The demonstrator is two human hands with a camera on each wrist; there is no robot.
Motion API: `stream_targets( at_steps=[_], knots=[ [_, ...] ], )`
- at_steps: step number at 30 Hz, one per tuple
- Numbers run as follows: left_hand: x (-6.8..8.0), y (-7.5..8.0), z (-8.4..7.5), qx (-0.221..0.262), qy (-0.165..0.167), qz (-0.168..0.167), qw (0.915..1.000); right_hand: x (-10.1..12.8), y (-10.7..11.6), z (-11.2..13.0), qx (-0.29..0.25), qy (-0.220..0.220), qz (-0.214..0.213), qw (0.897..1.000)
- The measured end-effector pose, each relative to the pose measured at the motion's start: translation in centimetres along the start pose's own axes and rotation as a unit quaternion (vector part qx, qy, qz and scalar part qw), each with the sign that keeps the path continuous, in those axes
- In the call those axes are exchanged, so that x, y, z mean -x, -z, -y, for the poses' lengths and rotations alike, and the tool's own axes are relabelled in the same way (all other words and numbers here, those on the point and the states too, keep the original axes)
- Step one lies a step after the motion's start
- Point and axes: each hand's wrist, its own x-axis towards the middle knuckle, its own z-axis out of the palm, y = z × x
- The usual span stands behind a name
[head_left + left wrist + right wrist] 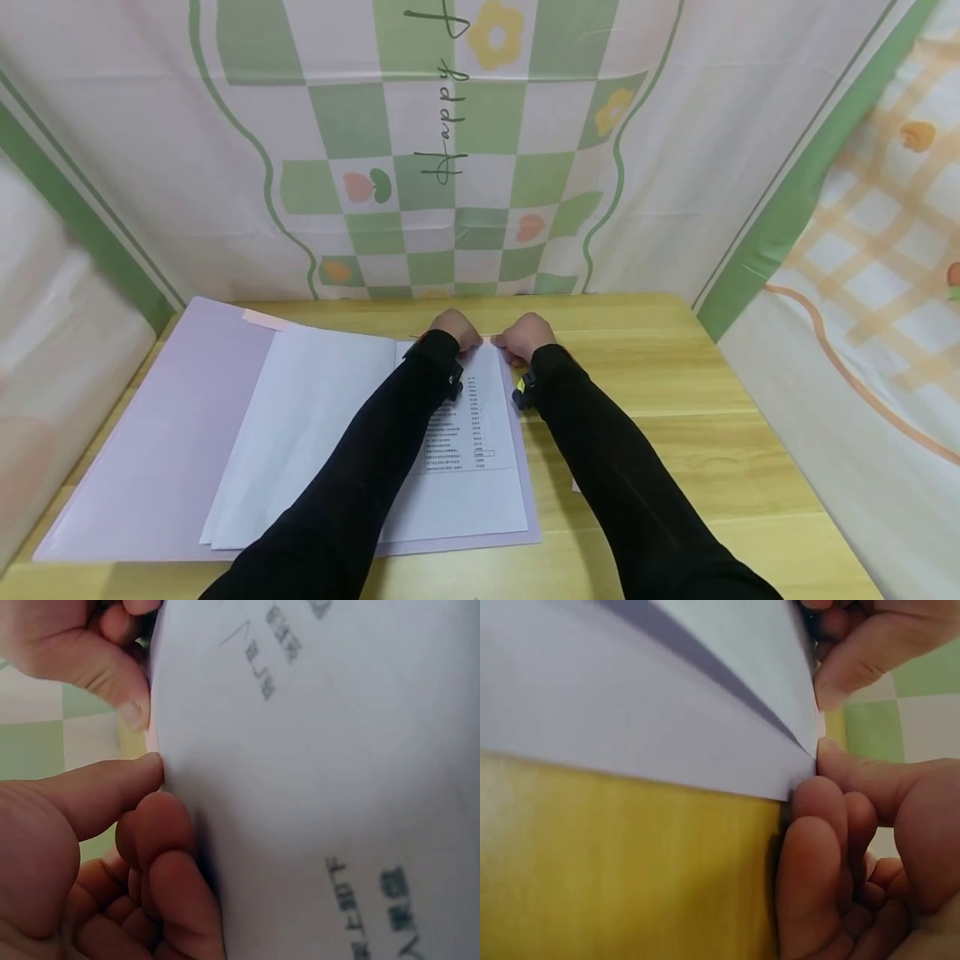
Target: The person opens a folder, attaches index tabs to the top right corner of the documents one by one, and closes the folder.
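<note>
A purple folder (142, 450) lies spread on the table with white sheets on it. The right-hand printed sheet (457, 508) bears columns of small characters; my left sleeve covers part of it. At its far edge, my left hand (457, 329) pinches the sheet's border, thumb (124, 784) against the edge and the other fingers curled. Close beside it, my right hand (527, 336) pinches the folder's far right corner, its thumb (862, 771) where sheet and cover meet. The two thumbs point at each other across a small gap. A thin pink edge (151, 740) shows between them.
The wooden table (660, 400) extends right of the folder. A pink strip (264, 320) sticks out behind the left sheet (300, 417). Beside the right sleeve shows a small pink edge (575, 486). A green-and-white checked cloth (420, 117) hangs behind the table.
</note>
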Motion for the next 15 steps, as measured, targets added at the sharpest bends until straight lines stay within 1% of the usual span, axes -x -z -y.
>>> stream_targets(
  at_steps=[1,4,7,9,13,15],
  knots=[
    [-0.1,0.0,0.0,-0.006,0.000,-0.004,1.0000,0.1,0.1,-0.1,-0.006,-0.005,0.002,1.000],
    [0.0,-0.1,0.1,-0.020,-0.002,-0.017,0.9996,0.3,0.4,-0.3,-0.049,-0.021,0.006,0.999],
    [0.4,-0.1,0.2,-0.031,-0.010,-0.032,0.9989,0.4,0.5,-0.6,-0.092,-0.033,0.005,0.995],
    [0.5,-0.2,0.2,-0.029,-0.012,-0.036,0.9988,0.4,0.5,-0.8,-0.113,-0.036,0.007,0.993],
    [1.1,-0.1,0.2,-0.024,-0.022,-0.043,0.9985,0.2,0.7,-1.1,-0.149,-0.045,0.014,0.988],
    [1.3,0.0,0.2,-0.030,-0.035,-0.048,0.9978,0.0,0.8,-1.3,-0.172,-0.042,0.016,0.984]
  ],
)
